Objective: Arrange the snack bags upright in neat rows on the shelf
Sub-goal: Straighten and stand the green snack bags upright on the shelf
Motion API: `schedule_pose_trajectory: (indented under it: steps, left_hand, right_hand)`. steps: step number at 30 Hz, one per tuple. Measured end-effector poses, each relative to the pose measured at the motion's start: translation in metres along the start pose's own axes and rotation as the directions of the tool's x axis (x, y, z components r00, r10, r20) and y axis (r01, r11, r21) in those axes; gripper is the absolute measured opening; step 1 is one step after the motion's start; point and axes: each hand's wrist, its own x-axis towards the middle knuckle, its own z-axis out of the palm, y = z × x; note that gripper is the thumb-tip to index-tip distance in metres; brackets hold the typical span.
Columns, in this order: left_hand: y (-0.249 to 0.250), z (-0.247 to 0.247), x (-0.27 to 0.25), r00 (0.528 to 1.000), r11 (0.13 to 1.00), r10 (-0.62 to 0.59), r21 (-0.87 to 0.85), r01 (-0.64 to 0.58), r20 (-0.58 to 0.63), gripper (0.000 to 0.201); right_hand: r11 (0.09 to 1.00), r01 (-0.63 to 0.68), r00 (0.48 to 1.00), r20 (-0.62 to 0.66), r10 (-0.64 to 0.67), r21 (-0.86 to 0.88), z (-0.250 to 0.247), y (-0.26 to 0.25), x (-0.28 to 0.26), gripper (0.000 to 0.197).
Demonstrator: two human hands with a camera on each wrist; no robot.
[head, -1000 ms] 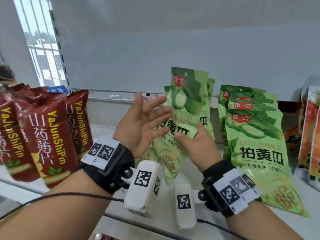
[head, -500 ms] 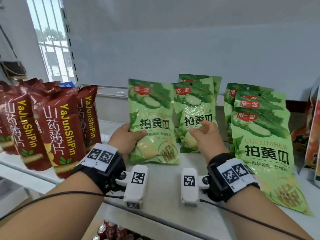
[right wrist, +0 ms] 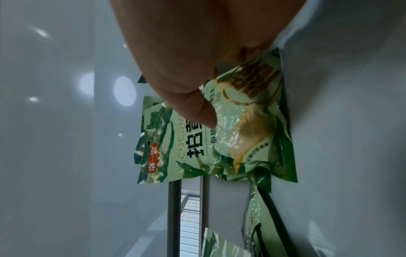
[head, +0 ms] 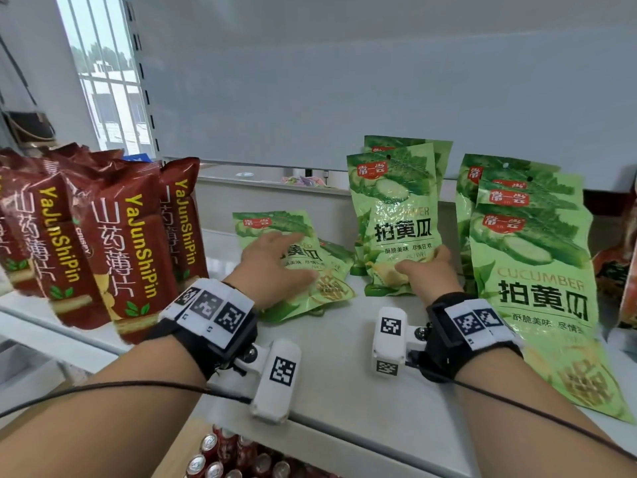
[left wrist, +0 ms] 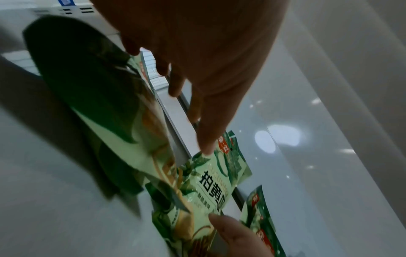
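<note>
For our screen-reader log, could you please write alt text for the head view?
The right hand holds an upright green cucumber snack bag on a white shelf; the left hand rests on flat-lying green bags. Red-brown bags stand left.

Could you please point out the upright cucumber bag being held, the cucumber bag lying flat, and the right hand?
upright cucumber bag [head: 396,215], head view, on its front print.
flat cucumber bag [head: 272,224], head view, on its top end.
right hand [head: 425,274], head view, on its back.
</note>
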Motion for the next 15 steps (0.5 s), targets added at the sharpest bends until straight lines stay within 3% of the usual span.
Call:
schedule_pose_trajectory:
  steps: [3, 9, 11, 14, 15]
  left_hand:
    - [0.005, 0.007, -0.003, 0.97, 0.97, 0.014, 0.233, -0.072, 0.243, 0.072]
    - [0.005, -0.003, 0.002, 0.955, 0.928, -0.023, 0.362, -0.09, 0.296, 0.067]
    - [0.01, -0.006, 0.003, 0.968, 0.893, -0.056, 0.446, -0.061, 0.245, 0.064]
    - [0.017, -0.003, 0.006, 0.988, 0.877, -0.072, 0.481, -0.004, 0.14, 0.062]
    - [0.019, -0.001, 0.006, 0.993, 0.902, -0.054, 0.431, 0.002, 0.107, 0.061]
  right_hand:
    - [0.997, -0.008, 1.0, -0.009, 0.009, 0.074, 0.001, 0.004, 0.003, 0.092]
    - [0.99, -0.021, 0.998, -0.056, 0.029, 0.141, -0.003, 0.007, 0.003, 0.095]
    - [0.991, 0.0, 0.997, -0.079, 0.011, 0.136, -0.002, 0.006, 0.0, 0.079]
    - [0.994, 0.086, 0.995, -0.051, -0.083, 0.068, 0.001, 0.004, -0.004, 0.022]
    - [0.992, 0.119, 0.992, -0.047, -0.117, 0.049, 0.001, 0.004, -0.004, 0.017]
